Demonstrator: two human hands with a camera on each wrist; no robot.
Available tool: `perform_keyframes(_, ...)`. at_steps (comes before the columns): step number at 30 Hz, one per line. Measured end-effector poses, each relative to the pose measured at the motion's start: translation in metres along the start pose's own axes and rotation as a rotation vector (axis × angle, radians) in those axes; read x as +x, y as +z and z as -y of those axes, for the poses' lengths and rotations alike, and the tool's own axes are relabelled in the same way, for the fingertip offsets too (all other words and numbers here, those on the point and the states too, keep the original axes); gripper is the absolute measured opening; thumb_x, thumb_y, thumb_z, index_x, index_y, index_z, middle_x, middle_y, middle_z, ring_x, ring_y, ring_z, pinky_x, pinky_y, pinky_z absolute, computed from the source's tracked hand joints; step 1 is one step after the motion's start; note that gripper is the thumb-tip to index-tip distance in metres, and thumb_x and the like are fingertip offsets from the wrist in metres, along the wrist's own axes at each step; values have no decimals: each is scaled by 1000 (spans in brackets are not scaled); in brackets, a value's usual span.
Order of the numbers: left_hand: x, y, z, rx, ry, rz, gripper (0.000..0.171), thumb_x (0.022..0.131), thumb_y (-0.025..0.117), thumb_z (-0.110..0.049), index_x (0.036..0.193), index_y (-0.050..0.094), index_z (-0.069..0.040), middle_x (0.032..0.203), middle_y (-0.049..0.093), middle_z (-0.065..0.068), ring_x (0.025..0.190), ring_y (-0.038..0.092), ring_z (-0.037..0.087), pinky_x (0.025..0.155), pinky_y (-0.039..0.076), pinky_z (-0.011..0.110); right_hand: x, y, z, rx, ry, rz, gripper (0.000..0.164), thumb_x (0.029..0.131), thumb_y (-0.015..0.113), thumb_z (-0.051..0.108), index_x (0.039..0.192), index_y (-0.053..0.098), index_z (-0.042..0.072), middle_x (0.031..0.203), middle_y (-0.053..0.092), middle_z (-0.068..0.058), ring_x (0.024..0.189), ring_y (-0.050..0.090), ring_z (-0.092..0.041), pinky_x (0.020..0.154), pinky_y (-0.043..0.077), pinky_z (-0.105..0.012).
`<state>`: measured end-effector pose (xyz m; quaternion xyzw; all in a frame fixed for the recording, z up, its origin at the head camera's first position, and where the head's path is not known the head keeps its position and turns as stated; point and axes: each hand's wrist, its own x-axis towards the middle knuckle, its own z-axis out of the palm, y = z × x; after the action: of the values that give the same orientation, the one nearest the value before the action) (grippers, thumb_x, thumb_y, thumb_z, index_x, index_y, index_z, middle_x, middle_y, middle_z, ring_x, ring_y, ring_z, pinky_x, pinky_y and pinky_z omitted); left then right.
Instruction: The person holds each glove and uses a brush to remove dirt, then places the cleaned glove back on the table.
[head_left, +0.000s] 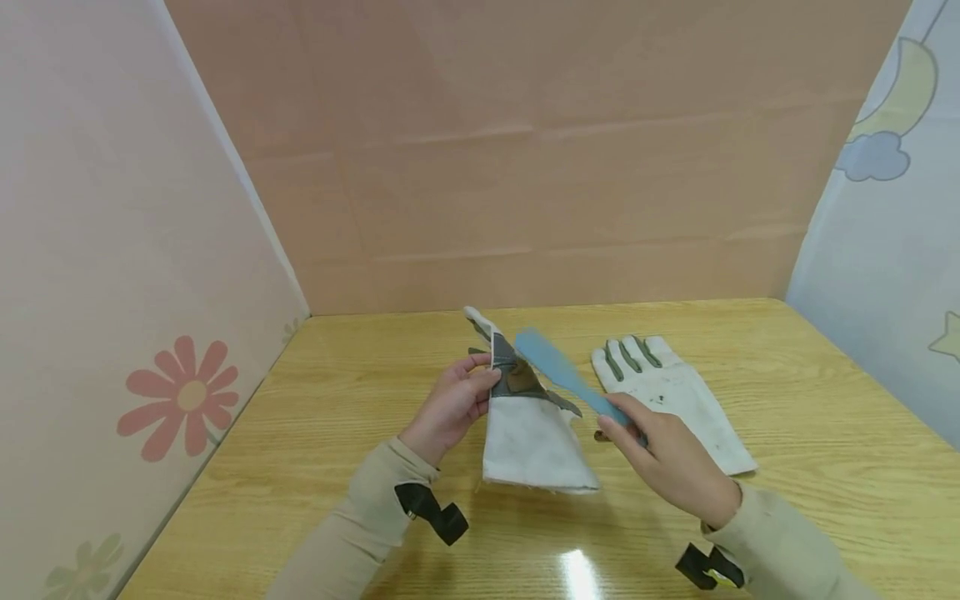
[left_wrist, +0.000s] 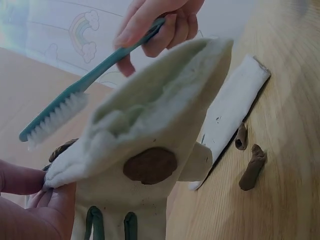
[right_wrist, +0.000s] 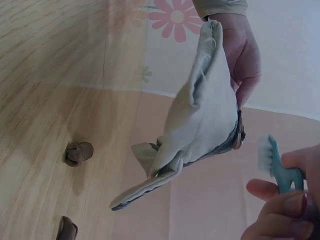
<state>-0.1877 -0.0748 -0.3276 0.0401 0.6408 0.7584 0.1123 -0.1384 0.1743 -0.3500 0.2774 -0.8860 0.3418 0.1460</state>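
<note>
My left hand (head_left: 453, 404) pinches a white and dark-grey work glove (head_left: 536, 442) by its side, with the glove raised over the table. The fluffy lining of its cuff opening shows in the left wrist view. A round brown patch (left_wrist: 150, 165) sticks to the fabric there, and a brown smear (head_left: 522, 379) shows on the grey part in the head view. My right hand (head_left: 667, 454) grips the handle of a blue brush (head_left: 555, 362) with white bristles (left_wrist: 59, 120). In the right wrist view the brush is apart from the glove.
A second white glove (head_left: 686, 400) with green between its fingers lies flat at the right of the wooden table (head_left: 360, 367). Near it lie small brown lumps (left_wrist: 252, 167). Printed walls stand at the left and right, and a plain brownish panel (head_left: 525, 167) closes the back.
</note>
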Motion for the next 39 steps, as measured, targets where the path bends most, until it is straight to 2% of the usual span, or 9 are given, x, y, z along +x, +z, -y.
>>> perform_keyframes(5,-1,2,-1,-2,-3,38,30,96,44,-5,126,42,3,79,64,-10,72,63,2,68,50,19,4,3,2,17,17,31,10,98,48,19,103,55,13,58,37,14,47,21,5,44,28,-17)
perform_keyframes(10,-1,1,1,-9,1,9,29,96,44,-5,124,44,3,77,64,-11,72,63,1,68,50,19,1,5,3,5,68,93,21,97,50,24,111,58,11,54,34,15,44,20,5,43,28,-17)
perform_keyframes(17,2,-6,4,-18,12,-55,30,96,45,-5,125,46,1,77,64,-10,71,62,2,67,49,21,-7,1,-3,-37,75,96,12,96,51,25,102,59,17,55,30,15,46,20,5,43,27,-17)
perform_keyframes(20,2,-6,4,-14,12,-42,29,96,45,-4,125,45,2,78,64,-9,71,62,2,67,49,20,-8,-2,-3,-24,41,84,7,97,49,21,98,56,19,57,31,14,47,20,5,43,28,-16)
perform_keyframes(23,2,-4,3,-12,8,-13,30,96,44,-4,126,43,3,78,64,-10,70,62,2,66,49,20,-4,-3,-2,4,13,56,8,99,46,17,99,53,19,62,40,14,49,26,7,45,32,-17)
perform_keyframes(27,1,-2,2,-5,2,24,33,96,44,-4,128,41,4,79,64,-10,70,62,2,66,49,19,3,0,-2,63,42,60,11,101,40,18,101,51,16,64,43,10,50,26,6,46,32,-18)
perform_keyframes(29,0,-1,2,-3,1,25,33,96,43,-5,128,41,3,79,64,-10,70,62,1,66,49,19,4,2,-2,89,58,88,12,101,39,19,99,50,15,62,36,9,48,20,4,45,29,-18)
perform_keyframes(36,2,-1,4,-46,12,-78,29,97,45,-7,125,46,-2,79,61,-7,69,59,4,66,48,20,1,2,0,84,95,147,21,100,43,23,112,56,11,55,30,13,45,20,4,44,29,-18)
perform_keyframes(39,3,-2,4,-41,20,-104,30,96,46,-6,126,47,-1,79,62,-7,69,58,4,65,48,20,-2,-1,1,59,97,159,20,99,45,24,110,57,13,54,28,14,45,19,4,44,28,-17)
